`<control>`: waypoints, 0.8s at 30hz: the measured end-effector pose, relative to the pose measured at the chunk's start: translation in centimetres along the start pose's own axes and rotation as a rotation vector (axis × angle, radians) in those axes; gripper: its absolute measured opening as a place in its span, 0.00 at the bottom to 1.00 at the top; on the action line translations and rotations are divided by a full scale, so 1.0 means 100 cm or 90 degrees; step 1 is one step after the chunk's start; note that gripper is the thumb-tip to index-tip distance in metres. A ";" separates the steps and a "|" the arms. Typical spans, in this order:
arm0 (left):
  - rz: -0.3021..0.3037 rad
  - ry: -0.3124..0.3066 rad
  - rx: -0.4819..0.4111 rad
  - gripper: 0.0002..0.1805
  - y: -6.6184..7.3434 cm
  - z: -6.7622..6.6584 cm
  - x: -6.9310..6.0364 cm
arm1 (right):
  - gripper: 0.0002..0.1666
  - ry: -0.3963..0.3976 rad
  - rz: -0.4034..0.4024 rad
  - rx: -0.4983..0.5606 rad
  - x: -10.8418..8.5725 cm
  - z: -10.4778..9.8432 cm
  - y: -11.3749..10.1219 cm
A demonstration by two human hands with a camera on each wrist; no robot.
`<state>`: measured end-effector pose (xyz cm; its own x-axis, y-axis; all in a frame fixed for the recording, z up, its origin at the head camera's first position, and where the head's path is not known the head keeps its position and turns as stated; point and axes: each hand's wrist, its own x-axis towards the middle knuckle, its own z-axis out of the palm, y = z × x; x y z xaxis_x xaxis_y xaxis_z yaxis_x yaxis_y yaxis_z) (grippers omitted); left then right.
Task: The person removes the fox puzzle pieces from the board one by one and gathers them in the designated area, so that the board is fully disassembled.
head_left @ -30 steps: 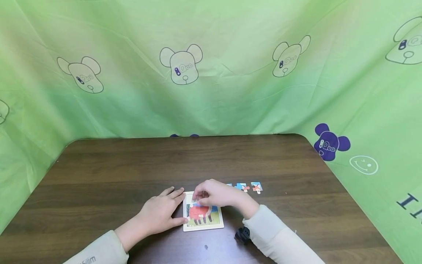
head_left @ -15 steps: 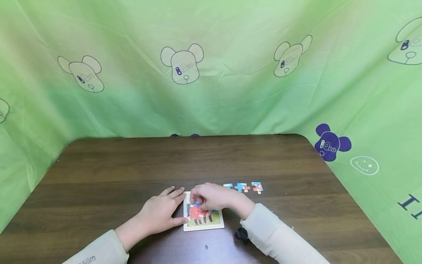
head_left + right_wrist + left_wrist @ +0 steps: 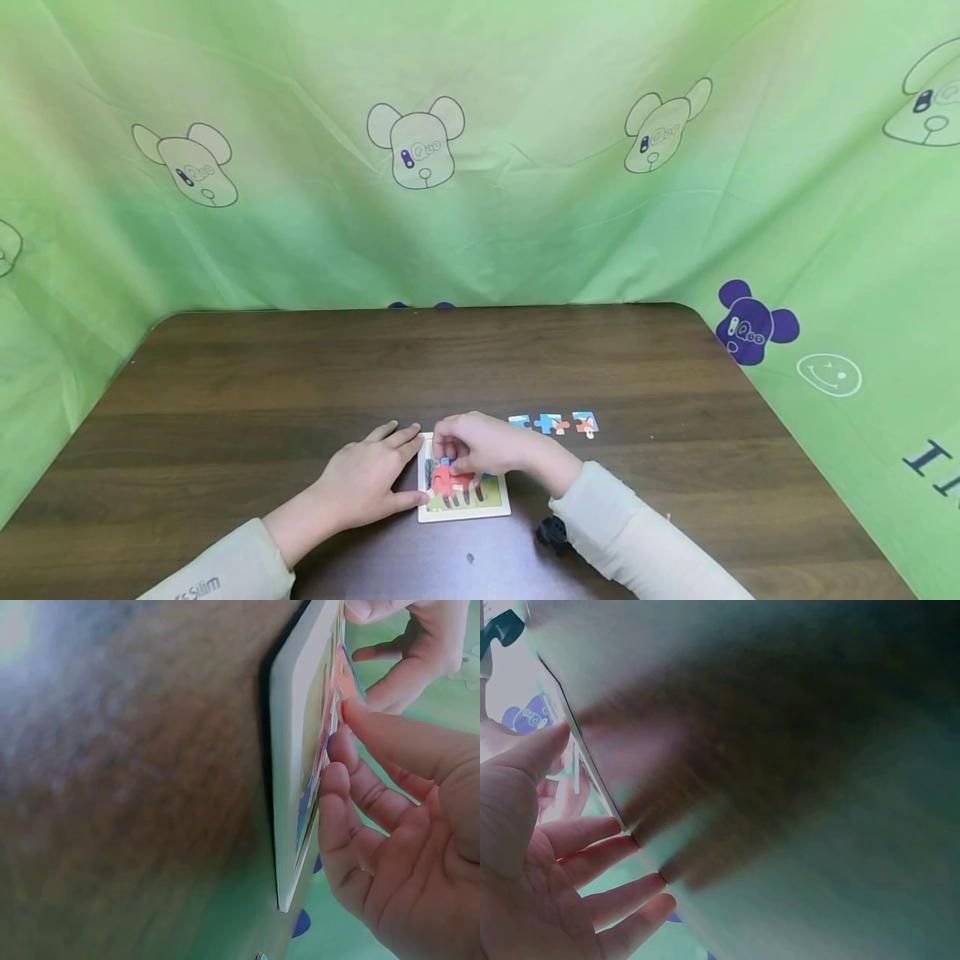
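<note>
A square picture puzzle in a pale frame [image 3: 465, 517] lies on the table, showing a red animal with dark legs on green. My left hand [image 3: 367, 479] rests at its left side, fingers spread and straight, thumb on the frame's edge. Over the puzzle's upper part, my right hand [image 3: 480, 442] pinches a red and blue puzzle piece [image 3: 346, 675] between thumb and fingers. That piece stands tilted against the board in the right wrist view. The right hand hides the puzzle's upper right area in the head view.
Three loose puzzle pieces lie in a row behind the right wrist: a blue one [image 3: 518, 422], a blue and red one [image 3: 552, 424] and a red one [image 3: 585, 422]. A black device [image 3: 552, 533] sits by the right cuff. Green printed cloth [image 3: 525, 233] hangs behind the table [image 3: 300, 358].
My right hand has shifted slightly left over the puzzle, and the pinched piece now shows more over the red animal. The loose blue piece has come into fuller view. My left hand stays put.
</note>
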<state>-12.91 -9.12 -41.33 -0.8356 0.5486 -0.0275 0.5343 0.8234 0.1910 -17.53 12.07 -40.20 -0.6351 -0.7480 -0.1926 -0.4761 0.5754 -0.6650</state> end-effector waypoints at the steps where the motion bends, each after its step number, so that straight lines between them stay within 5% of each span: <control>1: 0.001 0.001 0.002 0.42 0.000 0.000 0.000 | 0.10 0.000 0.001 0.012 0.000 0.000 0.000; 17: -0.004 -0.004 0.005 0.41 0.000 0.000 0.001 | 0.07 -0.002 -0.021 0.039 -0.003 -0.003 -0.001; 24: -0.004 -0.004 0.001 0.41 0.001 0.000 0.000 | 0.06 0.003 0.012 0.117 -0.007 -0.002 -0.001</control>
<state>-12.88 -9.05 -41.28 -0.8385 0.5439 -0.0348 0.5289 0.8275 0.1886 -17.17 12.55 -39.84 -0.6453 -0.7363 -0.2034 -0.3457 0.5189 -0.7818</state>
